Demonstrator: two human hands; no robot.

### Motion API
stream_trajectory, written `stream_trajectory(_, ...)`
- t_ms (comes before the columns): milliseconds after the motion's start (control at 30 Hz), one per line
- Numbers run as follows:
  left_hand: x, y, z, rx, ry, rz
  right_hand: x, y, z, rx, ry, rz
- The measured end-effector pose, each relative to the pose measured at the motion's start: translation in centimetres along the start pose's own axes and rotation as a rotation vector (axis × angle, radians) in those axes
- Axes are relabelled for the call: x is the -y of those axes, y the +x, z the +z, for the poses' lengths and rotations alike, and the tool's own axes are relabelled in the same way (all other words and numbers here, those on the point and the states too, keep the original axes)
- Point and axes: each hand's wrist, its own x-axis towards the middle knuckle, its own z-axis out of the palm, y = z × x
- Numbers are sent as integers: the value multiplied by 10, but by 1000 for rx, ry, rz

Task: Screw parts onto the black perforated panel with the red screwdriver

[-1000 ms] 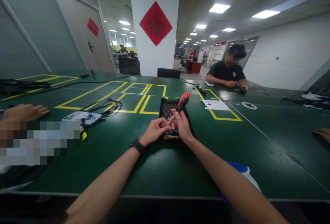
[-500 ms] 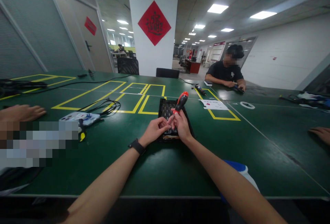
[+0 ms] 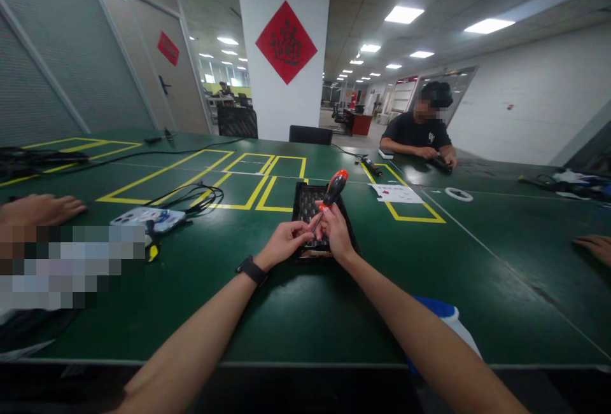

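A screwdriver point(image 3: 337, 186) with a black and red handle slants up and to the right, its handle end highest. My right hand point(image 3: 338, 234) is closed around its lower part, below the handle's thick end. Close by on the left, my left hand point(image 3: 285, 242) is pinched at the lower end of the thin metal shaft; whatever lies between those fingertips is too small to make out. Both hands are over a black tray point(image 3: 302, 196) with a patterned bottom, which stands on the green table point(image 3: 267, 325). The hands cover much of the tray's inside.
To the left lie a phone-like item point(image 3: 147, 218), black cables point(image 3: 210, 196) and another person's hand point(image 3: 45, 209). A paper sheet point(image 3: 397, 194) and a white ring point(image 3: 459, 194) are to the right. A blue and white object point(image 3: 442, 312) sits beside my right forearm. Across the table sits a person point(image 3: 420, 134).
The screwdriver and both hands stay almost where they were, with only a very slight shift of the fingers. Across the table, the person's hands have moved slightly.
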Motion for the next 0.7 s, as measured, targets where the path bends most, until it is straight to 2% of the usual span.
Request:
stream_trajectory(267, -9, -1, 1, -46, 11, 1, -2, 0, 1, -19, 6, -9)
stream_trajectory(433, -5, 0, 2, -44, 14, -17, -2, 0, 1, -5, 19, 9)
stream_trajectory(600, -2, -4, 0, -19, 68, 19, -1, 1, 0, 40, 51, 23)
stream_trajectory(700, -5, -8, -1, -42, 126, 55, -2, 1, 1, 44, 48, 15)
